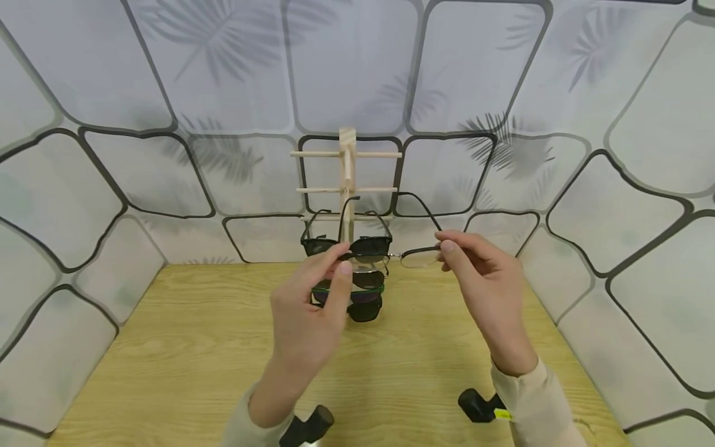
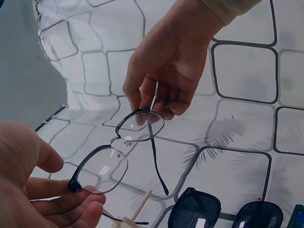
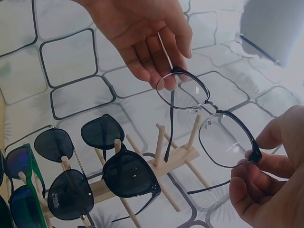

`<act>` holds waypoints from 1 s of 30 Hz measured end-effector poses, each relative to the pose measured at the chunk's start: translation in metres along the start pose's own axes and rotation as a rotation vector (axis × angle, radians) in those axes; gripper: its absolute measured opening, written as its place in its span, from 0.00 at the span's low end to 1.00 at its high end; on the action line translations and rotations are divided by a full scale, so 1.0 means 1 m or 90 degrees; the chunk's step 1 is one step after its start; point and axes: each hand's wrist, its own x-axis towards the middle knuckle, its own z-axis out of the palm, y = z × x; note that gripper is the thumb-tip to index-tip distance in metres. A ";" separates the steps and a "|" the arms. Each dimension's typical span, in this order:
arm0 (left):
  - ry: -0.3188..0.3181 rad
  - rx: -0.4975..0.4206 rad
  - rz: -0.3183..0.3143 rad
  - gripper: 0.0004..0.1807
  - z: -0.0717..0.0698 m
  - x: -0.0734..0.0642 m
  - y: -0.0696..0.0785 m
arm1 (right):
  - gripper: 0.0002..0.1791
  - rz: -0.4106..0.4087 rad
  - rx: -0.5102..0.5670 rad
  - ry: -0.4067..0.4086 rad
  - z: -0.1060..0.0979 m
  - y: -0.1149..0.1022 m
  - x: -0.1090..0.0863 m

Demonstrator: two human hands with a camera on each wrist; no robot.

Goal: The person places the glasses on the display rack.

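A pair of eyeglasses (image 1: 420,257) with clear lenses, black upper rims and thin metal lower rims is held up between both hands, arms unfolded. My left hand (image 1: 310,316) holds its left end by the hinge, fingers curled beneath the corner in the left wrist view. At the opposite corner, my right hand (image 1: 491,285) pinches the frame between thumb and fingers. Behind the glasses stands a wooden display rack (image 1: 347,162) with crossbars. Dark sunglasses (image 3: 131,174) hang on its lower bars, partly hidden by my left hand in the head view.
Green-framed sunglasses (image 3: 29,166) sit among several pairs on the rack. The upper crossbars (image 1: 377,154) carry no glasses. A wood-grain table (image 1: 195,335) lies underneath, with patterned cloth walls (image 1: 240,171) behind and at both sides. Black devices (image 1: 477,406) show beside the wrists.
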 end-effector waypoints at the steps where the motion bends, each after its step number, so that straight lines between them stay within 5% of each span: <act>1: 0.004 -0.006 0.002 0.15 -0.001 0.001 0.000 | 0.10 -0.002 -0.007 -0.001 0.001 0.000 0.001; 14: 0.030 0.005 0.003 0.14 -0.016 0.010 -0.008 | 0.10 -0.021 -0.046 -0.040 0.020 0.003 0.009; 30: -0.014 -0.008 -0.099 0.16 -0.027 0.031 -0.029 | 0.11 -0.008 -0.047 -0.073 0.039 0.015 0.026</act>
